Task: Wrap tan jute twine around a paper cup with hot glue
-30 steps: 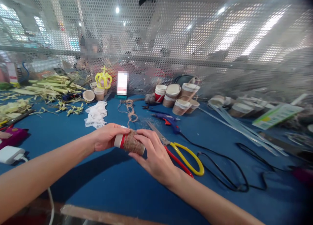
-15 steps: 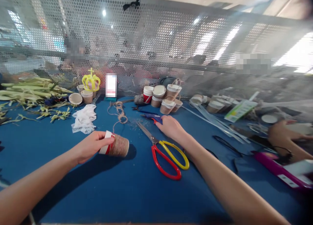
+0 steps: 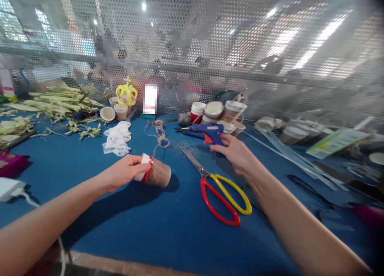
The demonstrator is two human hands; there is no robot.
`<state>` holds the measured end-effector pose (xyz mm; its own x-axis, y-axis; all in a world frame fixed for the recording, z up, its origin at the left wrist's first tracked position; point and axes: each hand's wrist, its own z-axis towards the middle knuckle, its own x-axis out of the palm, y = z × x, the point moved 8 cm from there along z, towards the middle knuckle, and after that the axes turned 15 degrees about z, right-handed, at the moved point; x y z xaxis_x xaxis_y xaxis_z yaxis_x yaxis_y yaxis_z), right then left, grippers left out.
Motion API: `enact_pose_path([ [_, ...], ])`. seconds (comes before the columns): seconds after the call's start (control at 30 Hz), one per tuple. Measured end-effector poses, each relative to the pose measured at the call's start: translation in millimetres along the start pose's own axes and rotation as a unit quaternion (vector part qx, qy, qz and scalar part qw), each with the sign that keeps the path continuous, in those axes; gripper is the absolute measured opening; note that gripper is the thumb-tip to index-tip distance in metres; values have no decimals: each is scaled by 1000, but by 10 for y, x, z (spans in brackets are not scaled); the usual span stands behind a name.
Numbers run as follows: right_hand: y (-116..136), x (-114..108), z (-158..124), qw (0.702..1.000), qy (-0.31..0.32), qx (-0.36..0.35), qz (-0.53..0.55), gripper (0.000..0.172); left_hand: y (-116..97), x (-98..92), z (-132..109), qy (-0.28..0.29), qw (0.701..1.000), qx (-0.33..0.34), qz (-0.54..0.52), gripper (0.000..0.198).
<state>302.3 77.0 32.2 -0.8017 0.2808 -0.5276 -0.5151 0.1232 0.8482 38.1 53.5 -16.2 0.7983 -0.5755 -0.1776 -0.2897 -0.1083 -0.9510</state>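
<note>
My left hand (image 3: 123, 173) grips a paper cup (image 3: 154, 172) lying on its side on the blue table (image 3: 168, 236); most of the cup is wound with brown twine, and its red and white rim end is in my fingers. A loose twine strand (image 3: 159, 133) runs from the cup back toward the mesh wall. My right hand (image 3: 237, 154) is closed round the handle of a blue glue gun (image 3: 207, 131), lifted off the table with its nozzle pointing left. Scissors (image 3: 220, 188) with one red and one yellow handle lie between the hands.
Several paper cups (image 3: 220, 115) stand by the perforated metal wall (image 3: 192, 48). A yellow crown (image 3: 127, 93), white tissue (image 3: 117, 138) and green leaf strips (image 3: 57, 102) lie at back left. A white charger (image 3: 10, 188) sits at left, black cable (image 3: 312, 190) and clear sticks (image 3: 288, 150) at right.
My right hand left the twine-wrapped cup, reached to the glue gun beyond the scissors, took it and lifted it off the table. My left hand kept hold of the cup.
</note>
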Motion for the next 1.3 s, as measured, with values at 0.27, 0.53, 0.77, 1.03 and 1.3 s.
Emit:
enact_pose_path([
  [0.27,426,452,-820,957,204,-35,202,23,-59,17,-33,-9,999,3,34,23],
  [0.53,336,634,-1073,974,212,-9,85,21,-78,53,-22,19,1000,19,14,24],
  [0.77,550,634,-1186,967,168,-191,9,16,-44,65,-21,11,1000,-20,-12,25],
  [1.03,529,677,-1218,957,186,-224,-8,10,7,73,2,21,999,-25,-41,28],
  [1.3,511,668,-1256,948,179,-260,-35,6,-37,102,-12,29,999,-18,-38,27],
])
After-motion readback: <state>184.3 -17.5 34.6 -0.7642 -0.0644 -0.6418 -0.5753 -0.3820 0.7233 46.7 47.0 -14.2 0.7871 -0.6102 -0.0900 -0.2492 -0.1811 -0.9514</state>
